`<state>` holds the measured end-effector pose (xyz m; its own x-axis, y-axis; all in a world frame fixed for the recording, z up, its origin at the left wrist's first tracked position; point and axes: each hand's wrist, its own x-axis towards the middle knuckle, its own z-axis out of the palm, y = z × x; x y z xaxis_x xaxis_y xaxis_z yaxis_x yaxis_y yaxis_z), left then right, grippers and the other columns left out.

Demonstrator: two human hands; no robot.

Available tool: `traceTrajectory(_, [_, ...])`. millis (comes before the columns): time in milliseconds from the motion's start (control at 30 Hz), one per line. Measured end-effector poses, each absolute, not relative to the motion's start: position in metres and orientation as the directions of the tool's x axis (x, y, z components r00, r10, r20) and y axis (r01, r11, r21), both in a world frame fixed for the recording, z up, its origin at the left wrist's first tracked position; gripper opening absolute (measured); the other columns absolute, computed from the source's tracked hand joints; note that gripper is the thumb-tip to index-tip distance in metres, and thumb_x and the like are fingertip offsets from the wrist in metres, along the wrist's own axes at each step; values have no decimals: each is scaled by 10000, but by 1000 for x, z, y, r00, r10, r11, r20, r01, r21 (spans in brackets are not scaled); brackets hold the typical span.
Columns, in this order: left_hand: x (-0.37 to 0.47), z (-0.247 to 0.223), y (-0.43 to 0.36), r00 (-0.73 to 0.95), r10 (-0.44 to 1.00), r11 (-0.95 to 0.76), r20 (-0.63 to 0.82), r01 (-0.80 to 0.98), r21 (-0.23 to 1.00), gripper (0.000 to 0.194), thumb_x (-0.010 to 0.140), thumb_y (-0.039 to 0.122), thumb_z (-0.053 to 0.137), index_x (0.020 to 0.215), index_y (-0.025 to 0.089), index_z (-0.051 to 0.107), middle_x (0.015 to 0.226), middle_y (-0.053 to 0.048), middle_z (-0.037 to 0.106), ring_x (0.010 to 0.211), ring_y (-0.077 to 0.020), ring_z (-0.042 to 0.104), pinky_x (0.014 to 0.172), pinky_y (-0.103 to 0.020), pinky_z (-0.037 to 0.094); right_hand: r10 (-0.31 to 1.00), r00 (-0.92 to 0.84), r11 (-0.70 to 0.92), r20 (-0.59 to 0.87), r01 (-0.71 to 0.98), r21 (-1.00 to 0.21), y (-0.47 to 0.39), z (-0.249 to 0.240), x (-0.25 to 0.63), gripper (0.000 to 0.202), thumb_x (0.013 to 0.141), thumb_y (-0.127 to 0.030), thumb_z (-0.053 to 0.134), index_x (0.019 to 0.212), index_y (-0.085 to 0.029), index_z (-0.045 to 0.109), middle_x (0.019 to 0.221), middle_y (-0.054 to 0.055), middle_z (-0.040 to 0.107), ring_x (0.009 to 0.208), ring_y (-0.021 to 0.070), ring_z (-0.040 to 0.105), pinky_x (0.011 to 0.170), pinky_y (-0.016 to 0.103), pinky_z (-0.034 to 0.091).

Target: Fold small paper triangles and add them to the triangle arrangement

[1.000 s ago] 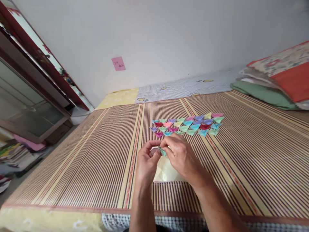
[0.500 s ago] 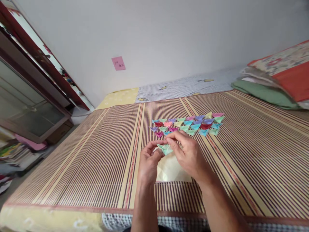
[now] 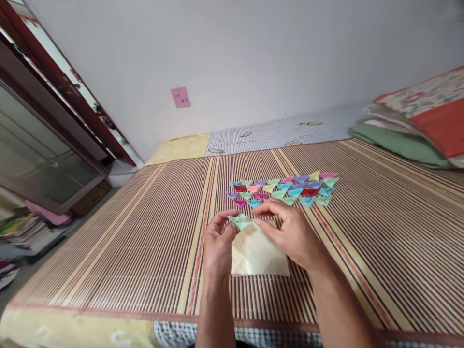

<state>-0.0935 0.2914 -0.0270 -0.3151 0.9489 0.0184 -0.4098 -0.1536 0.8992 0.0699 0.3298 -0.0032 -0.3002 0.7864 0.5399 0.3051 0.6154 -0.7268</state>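
Note:
A small light-green folded paper boat (image 3: 239,221) is pinched between the thumb and fingers of my left hand (image 3: 219,241). At the boat's right end is my right hand (image 3: 290,232), its thumb and forefinger a little apart; whether they touch the boat is hard to tell. Below the boat, a stack of pale-yellow square paper (image 3: 263,253) with crease marks lies on the striped mat. Just beyond my hands stand rows of small folded paper boats (image 3: 278,194) in many colours, such as red, purple, blue, green and yellow.
The striped bamboo mat (image 3: 145,241) covers the bed. A patterned sheet (image 3: 261,133) shows along the wall, where a pink note (image 3: 180,97) is stuck. Folded bedding (image 3: 398,145) and a red floral pillow (image 3: 438,116) lie at the right. A glass-fronted cabinet door (image 3: 39,145) stands left.
My left hand has shifted slightly left with the green boat. The thumb and forefinger of my right hand have moved apart, and more of the yellow paper shows.

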Motion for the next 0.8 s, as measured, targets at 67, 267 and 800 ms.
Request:
traceTrajectory(67, [-94, -28, 291, -303, 953, -147, 20, -405, 902, 216, 723, 219, 809, 924, 172, 746, 810, -20, 721, 587, -113, 619, 564, -232, 494, 789, -324, 609, 522, 306, -731, 331, -7, 67, 180, 856, -43, 675, 935, -203, 706, 942, 25, 723, 931, 210, 692, 844, 359, 543])
traceTrajectory(267, [-96, -32, 290, -262, 964, -145, 48, -365, 919, 227, 772, 215, 809, 984, 186, 734, 760, 3, 704, 656, -126, 659, 646, -241, 527, 790, -347, 600, 505, 269, -753, 334, -14, 62, 211, 859, -5, 657, 915, -205, 693, 917, 12, 706, 907, 197, 680, 830, 355, 547])
traceTrajectory(800, [-94, -34, 293, -286, 956, -158, 63, -319, 935, 226, 750, 228, 819, 958, 190, 738, 824, -29, 749, 716, -149, 695, 689, -261, 547, 755, -310, 651, 577, 255, -715, 336, -12, 61, 207, 852, -15, 658, 904, -214, 682, 901, 17, 672, 881, 198, 670, 802, 356, 549])
